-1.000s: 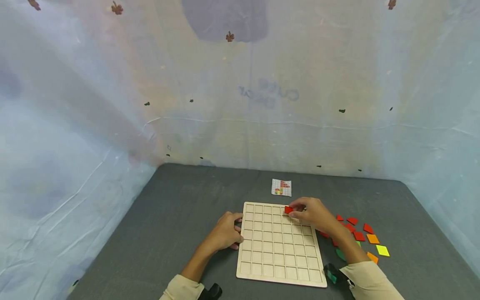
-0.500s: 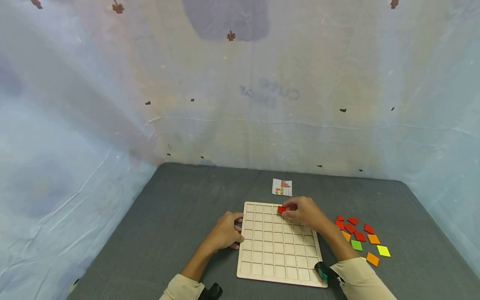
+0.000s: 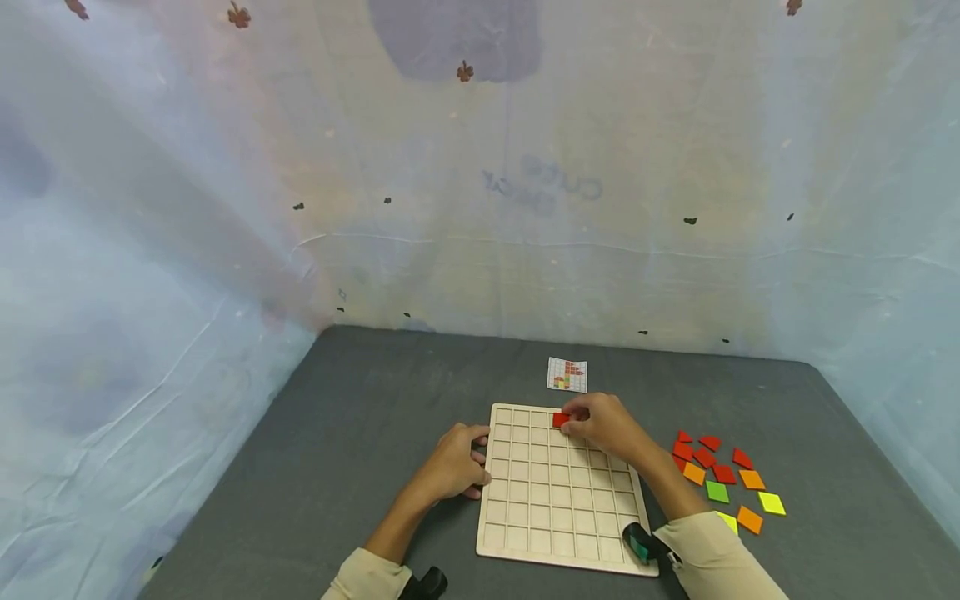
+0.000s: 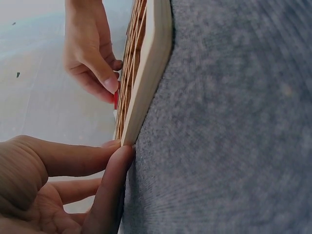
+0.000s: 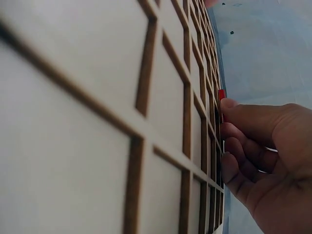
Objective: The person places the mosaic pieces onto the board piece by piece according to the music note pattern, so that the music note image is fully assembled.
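A wooden grid board (image 3: 540, 493) lies flat on the grey table, its shallow square cells bare apart from the far row. My left hand (image 3: 450, 465) grips the board's left edge; in the left wrist view, thumb and forefinger pinch its pale rim (image 4: 152, 68). Over the far edge, my right hand (image 3: 606, 427) pinches a red square tile (image 3: 560, 420) at a cell in the middle of the far row. Only a sliver of the red tile (image 5: 222, 93) shows in the right wrist view, so whether it sits fully in the cell I cannot tell.
Just beyond the board lies a small printed card (image 3: 567, 375) with a coloured grid pattern. Loose tiles are scattered right of the board: several red ones (image 3: 724, 474), orange ones (image 3: 749, 520), a green one (image 3: 717, 492) and yellow ones (image 3: 772, 503). A hanging sheet (image 3: 480, 275) rises behind the table.
My right hand has slid left along the board's far row with the red tile, slowing by now. More loose tiles show beside the right forearm. The left hand keeps its place on the edge.
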Tool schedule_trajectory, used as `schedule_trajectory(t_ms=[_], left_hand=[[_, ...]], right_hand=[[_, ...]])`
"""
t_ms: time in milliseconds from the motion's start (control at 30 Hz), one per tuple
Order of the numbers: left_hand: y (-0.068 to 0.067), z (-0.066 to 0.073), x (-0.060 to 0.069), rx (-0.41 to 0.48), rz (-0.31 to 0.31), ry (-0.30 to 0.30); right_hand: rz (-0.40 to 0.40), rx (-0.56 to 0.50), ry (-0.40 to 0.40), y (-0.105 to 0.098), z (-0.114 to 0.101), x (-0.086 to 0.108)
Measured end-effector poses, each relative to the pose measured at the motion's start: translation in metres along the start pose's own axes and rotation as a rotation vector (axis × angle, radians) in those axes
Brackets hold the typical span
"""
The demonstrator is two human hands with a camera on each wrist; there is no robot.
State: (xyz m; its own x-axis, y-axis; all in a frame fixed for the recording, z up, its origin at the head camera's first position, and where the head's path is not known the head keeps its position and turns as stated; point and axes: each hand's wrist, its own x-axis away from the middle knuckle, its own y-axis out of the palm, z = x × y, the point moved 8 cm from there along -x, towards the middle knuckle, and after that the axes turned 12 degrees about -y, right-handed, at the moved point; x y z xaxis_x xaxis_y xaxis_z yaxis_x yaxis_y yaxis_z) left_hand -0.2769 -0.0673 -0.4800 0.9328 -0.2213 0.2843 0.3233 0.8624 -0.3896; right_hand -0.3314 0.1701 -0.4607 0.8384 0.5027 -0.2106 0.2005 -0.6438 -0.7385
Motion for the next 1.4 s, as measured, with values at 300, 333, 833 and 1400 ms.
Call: schedule_trajectory(t_ms=[300, 333, 833, 1400], left_hand=[[0.0, 0.0, 0.0, 0.003, -0.006, 0.003], [0.0, 0.0, 0.0, 0.003, -0.006, 0.003], [0.0, 0.001, 0.002, 0.011, -0.007, 0.012], [-0.001, 0.001, 0.002, 0.016, 0.002, 0.007]], right_hand=[[0.015, 0.01, -0.002, 0.0, 0.0, -0.002], [0.016, 0.012, -0.004, 0.0, 0.0, -0.002], [0.022, -0.05, -0.01, 0.002, -0.004, 0.003], [0.124, 0.015, 0.012, -0.024, 0.0, 0.032]])
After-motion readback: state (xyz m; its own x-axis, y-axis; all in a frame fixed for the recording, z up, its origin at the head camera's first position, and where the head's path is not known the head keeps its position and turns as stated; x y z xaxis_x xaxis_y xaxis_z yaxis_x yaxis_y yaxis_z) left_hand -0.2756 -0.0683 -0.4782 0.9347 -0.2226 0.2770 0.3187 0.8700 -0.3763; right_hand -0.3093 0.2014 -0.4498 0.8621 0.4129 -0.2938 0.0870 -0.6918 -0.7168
